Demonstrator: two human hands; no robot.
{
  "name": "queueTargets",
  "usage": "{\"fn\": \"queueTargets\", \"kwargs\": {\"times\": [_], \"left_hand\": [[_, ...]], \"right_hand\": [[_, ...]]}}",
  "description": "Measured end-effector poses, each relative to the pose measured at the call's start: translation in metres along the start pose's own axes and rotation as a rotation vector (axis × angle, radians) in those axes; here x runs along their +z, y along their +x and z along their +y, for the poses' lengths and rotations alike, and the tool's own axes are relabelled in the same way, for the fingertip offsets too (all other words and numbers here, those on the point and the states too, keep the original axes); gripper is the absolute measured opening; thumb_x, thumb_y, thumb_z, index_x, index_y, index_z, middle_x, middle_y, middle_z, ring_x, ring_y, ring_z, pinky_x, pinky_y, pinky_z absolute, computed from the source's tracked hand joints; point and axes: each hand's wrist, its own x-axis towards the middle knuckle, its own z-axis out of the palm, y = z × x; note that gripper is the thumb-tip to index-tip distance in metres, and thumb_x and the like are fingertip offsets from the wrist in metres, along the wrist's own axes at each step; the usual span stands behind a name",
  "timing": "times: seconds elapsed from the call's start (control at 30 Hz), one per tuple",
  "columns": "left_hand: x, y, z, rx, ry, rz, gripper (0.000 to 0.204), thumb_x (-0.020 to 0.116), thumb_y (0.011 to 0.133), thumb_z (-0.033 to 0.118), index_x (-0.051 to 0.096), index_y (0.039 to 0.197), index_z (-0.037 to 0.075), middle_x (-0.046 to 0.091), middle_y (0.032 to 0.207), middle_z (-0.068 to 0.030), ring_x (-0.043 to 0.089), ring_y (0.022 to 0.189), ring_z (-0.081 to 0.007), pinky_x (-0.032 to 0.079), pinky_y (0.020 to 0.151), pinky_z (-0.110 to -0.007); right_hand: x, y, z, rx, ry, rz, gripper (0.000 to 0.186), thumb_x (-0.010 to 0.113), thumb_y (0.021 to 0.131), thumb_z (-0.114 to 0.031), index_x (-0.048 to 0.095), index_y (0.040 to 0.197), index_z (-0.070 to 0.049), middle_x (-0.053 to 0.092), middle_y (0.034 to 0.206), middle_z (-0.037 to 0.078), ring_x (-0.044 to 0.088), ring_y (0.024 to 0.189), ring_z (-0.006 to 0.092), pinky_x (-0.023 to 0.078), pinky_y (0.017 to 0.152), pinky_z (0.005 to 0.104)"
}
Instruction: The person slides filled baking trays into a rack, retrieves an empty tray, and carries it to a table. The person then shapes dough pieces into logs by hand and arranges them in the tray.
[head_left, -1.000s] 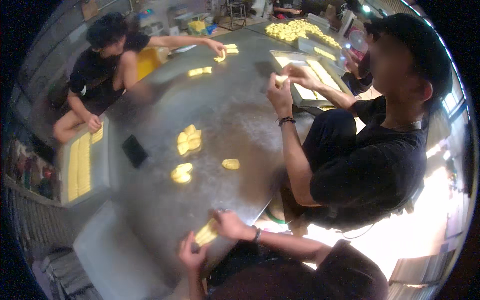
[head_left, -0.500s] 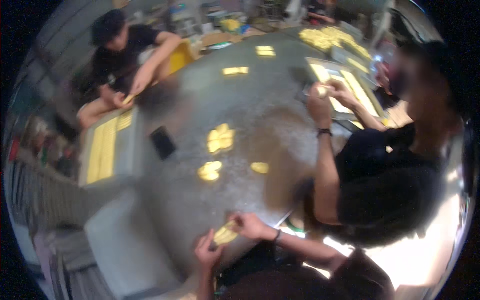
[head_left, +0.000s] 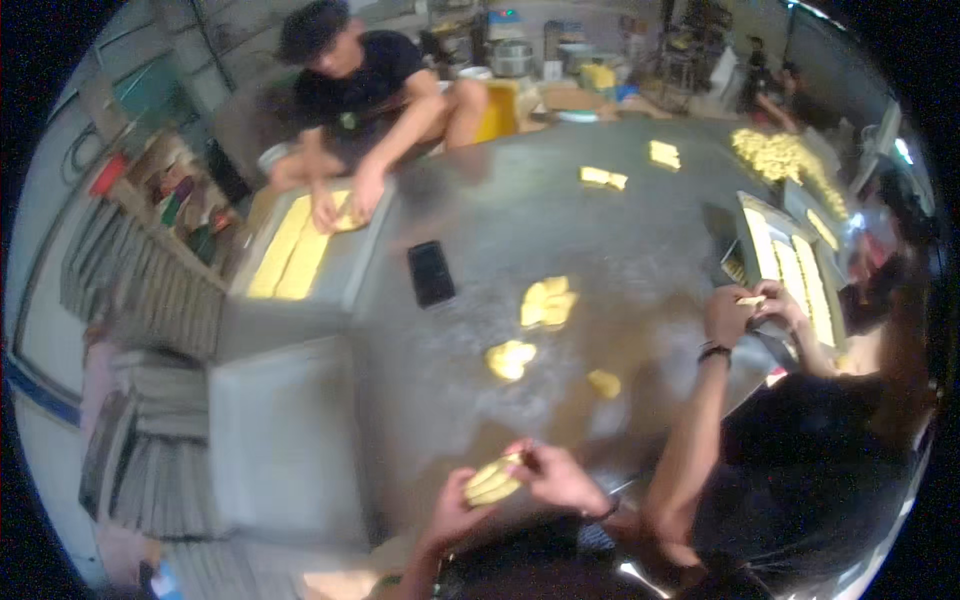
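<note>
At the near edge of the table, my left hand is wrapped round a small stack of yellow oblong pieces that look like dough. The fingers of my right hand pinch together at the far right end of this stack; blur hides the exact grip. Just beyond my hands lie a single yellow piece, a small cluster of yellow pieces and a bigger cluster.
The grey table carries a black phone. An empty-looking grey tray stands at the left. One co-worker reaches over a filled tray far left; another works close on my right, by a second filled tray.
My view has swung left, so everything sits further right in the picture. The far-left co-worker's hands have moved down onto the tray. My hands still hold the yellow pieces.
</note>
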Motion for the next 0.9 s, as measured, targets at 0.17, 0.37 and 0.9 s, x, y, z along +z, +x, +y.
{"fn": "queueTargets", "kwargs": {"times": [0.17,0.37,0.9], "left_hand": [[0.009,0.000,0.038,-0.098,0.031,0.020,0.045,0.061,0.090,0.011,0.041,0.130,0.006,0.054,0.119,-0.0130,0.057,0.101,-0.0207,0.050,0.087,-0.031],[-0.005,-0.004,0.061,-0.211,0.390,0.075,0.038,0.058,0.091,0.017,0.055,0.127,0.005,0.063,0.111,-0.0067,0.056,0.098,-0.0126,0.046,0.085,-0.028],[0.021,-0.023,0.059,-0.110,0.328,0.426,0.035,0.062,0.088,0.014,0.059,0.122,0.004,0.066,0.099,-0.0070,0.057,0.085,-0.0105,0.048,0.077,-0.025]], "right_hand": [[0.002,-0.014,-0.011,-0.126,-0.003,0.248,0.019,0.067,0.084,-0.006,0.056,0.098,-0.002,0.064,0.085,0.005,0.059,0.075,0.0085,0.050,0.067,0.0243],[-0.010,-0.019,-0.021,-0.092,0.130,0.236,0.014,0.068,0.084,-0.007,0.059,0.094,-0.003,0.059,0.075,-0.001,0.050,0.066,0.0041,0.044,0.059,0.0214],[0.011,-0.005,-0.006,-0.206,0.175,-0.024,0.019,0.065,0.087,-0.008,0.056,0.103,-0.005,0.059,0.092,0.001,0.055,0.087,0.0075,0.048,0.075,0.0240]]}}
